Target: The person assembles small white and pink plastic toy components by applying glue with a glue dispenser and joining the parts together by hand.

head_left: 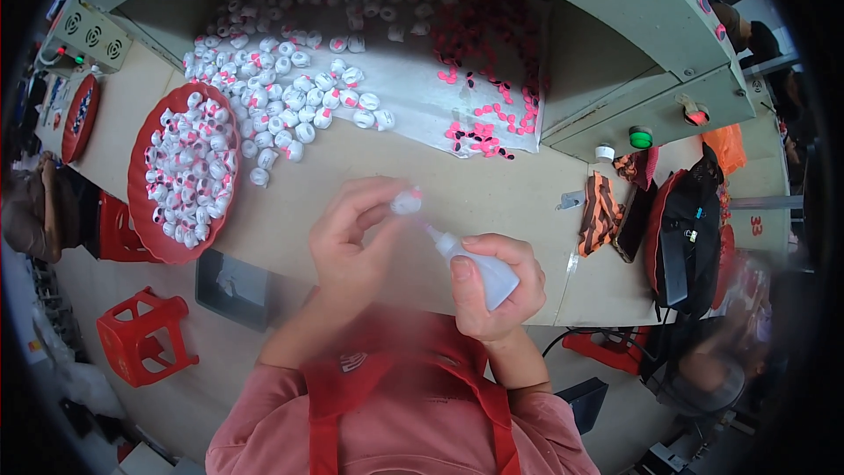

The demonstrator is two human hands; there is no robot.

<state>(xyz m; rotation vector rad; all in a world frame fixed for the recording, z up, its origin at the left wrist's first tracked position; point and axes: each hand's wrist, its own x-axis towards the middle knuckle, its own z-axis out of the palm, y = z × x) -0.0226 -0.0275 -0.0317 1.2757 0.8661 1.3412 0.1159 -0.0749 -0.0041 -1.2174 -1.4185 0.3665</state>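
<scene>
The left hand (352,233) is raised over the near edge of the wooden table (492,193); its fingertips are pinched around a small white ball-shaped piece (406,202) with a trace of pink on top; the piece is held clear of the table, roughly at the middle of the view. The right hand (497,286) is clenched around a small white squeeze bottle (479,268); the thumb lies along the side of the bottle; the bottle is tilted, its narrow nozzle (432,231) pointing up and left and ending just beside the underside of the held piece; whether nozzle and piece are touching cannot be told, as that area is blurred.

On the table to the left stands a red tray (141,202) filled with similar white pieces; a loose heap of white pieces (290,92) lies beyond it on a pale sheet (413,97); small pink parts (488,119) are scattered over the right part of that sheet. At the right end of the table lie a black bag (690,237), a striped orange-and-black cloth (600,211) and a green cap (641,136); a red plastic stool (141,334) stands on the floor at lower left; the person wears a pink top with a red apron (387,396).
</scene>
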